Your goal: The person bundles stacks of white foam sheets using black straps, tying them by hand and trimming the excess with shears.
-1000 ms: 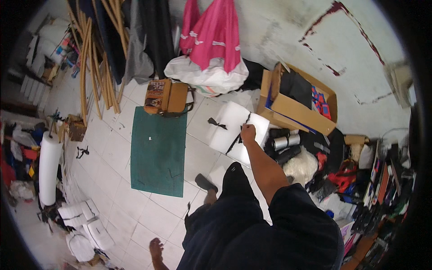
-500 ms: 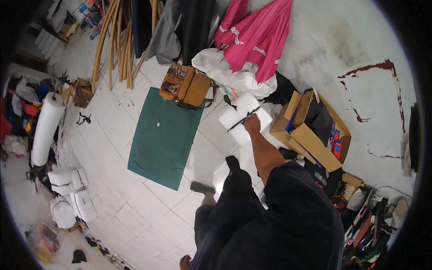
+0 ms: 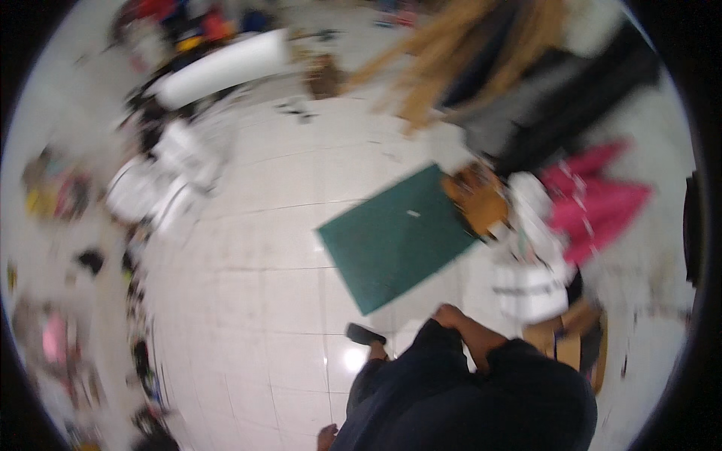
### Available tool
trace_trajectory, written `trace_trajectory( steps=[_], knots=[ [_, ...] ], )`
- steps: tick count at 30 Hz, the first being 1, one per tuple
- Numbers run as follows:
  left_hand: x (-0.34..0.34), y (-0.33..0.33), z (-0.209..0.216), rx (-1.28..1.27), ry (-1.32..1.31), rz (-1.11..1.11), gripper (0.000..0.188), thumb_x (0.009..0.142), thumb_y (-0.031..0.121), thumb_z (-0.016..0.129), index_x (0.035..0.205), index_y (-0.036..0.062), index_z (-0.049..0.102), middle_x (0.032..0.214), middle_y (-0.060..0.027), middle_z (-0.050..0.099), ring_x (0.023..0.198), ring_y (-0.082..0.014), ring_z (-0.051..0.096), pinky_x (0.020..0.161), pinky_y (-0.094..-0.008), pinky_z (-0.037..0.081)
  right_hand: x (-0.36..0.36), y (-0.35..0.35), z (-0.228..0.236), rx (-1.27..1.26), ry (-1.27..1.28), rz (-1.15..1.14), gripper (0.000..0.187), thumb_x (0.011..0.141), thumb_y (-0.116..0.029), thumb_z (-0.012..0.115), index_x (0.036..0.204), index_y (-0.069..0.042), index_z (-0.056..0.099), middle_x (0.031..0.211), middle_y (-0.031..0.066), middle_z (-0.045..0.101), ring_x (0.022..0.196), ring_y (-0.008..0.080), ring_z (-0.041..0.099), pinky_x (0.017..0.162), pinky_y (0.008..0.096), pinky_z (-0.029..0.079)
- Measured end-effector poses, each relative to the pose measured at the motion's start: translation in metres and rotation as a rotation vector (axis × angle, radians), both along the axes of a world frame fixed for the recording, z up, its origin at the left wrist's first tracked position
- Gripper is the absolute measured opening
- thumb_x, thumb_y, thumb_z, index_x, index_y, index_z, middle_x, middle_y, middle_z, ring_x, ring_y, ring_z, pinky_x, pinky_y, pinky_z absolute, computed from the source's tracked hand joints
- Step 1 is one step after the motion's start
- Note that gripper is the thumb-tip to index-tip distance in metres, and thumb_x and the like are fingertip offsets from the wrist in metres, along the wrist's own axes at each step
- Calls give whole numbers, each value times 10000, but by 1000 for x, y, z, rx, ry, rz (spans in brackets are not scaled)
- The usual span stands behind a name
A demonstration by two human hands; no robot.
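My right hand [image 3: 449, 314] is at my right knee, smeared by motion, so its fingers cannot be made out. Low at the picture's edge hangs my left hand [image 3: 327, 437], beside my leg and only partly visible. To the right of my right hand, apart from it, a white block-shaped bundle with a dark strap [image 3: 530, 292] lies on the floor. Ahead of my feet is a flat green mat [image 3: 398, 237] with a small pale scrap on it. A tan-brown bag [image 3: 477, 199] sits at the mat's far right corner.
An open cardboard box [image 3: 568, 346] stands at the right. Beyond the bundle are a white sack [image 3: 532, 214] and pink cloth [image 3: 594, 203]. Brown poles [image 3: 421, 68] lean at the back. A white roll [image 3: 226, 68] and strapped white bundles [image 3: 169, 177] lie at the left.
My view has swung to the left. My right hand has let go of the strapped white bundle and come back to my knee. The bundle remains on the floor.
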State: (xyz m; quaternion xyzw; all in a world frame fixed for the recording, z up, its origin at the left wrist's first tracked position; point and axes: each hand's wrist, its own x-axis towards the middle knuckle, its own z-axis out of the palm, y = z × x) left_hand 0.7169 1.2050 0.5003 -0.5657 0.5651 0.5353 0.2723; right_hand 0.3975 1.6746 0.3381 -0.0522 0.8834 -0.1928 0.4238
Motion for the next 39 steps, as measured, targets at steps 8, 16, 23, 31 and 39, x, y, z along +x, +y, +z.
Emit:
trace_trajectory(
  steps=[8,16,23,31,39],
  knots=[
    [-124,-214,19,-380,219,154,388,862,290,624,1131,13,580,930,-104,622,715,-168,602,546,-273,459,-128,-147,19,-111,-21,-386,453,826,-396,633,1039,3,626,1025,203,647,977,357,611,833,431,471],
    [-193,-307,-43,-225,127,262,342,869,277,614,1102,26,601,911,-82,631,725,-174,614,565,-287,472,-263,-236,17,93,-120,-175,346,838,-268,645,1035,11,591,766,147,626,647,228,612,543,374,482],
    [-232,-369,-23,-114,-53,557,394,880,357,550,1099,34,607,1060,-125,620,926,-271,617,787,-387,518,-498,-479,12,26,173,234,460,817,-383,636,1066,3,620,1118,210,616,916,384,630,834,469,491],
    [-321,-501,-89,-58,-33,220,367,883,340,556,1094,42,595,1056,-137,607,919,-282,604,765,-385,509,-746,-878,156,-284,491,187,369,847,-353,611,940,4,632,950,176,655,902,295,626,787,381,489],
    [-448,-785,-70,-37,8,636,297,860,288,603,1043,56,581,893,-79,604,697,-224,607,558,-340,476,-805,-1054,136,-306,268,174,353,840,-345,631,955,-12,648,920,155,676,833,289,648,762,378,505]
  ],
)
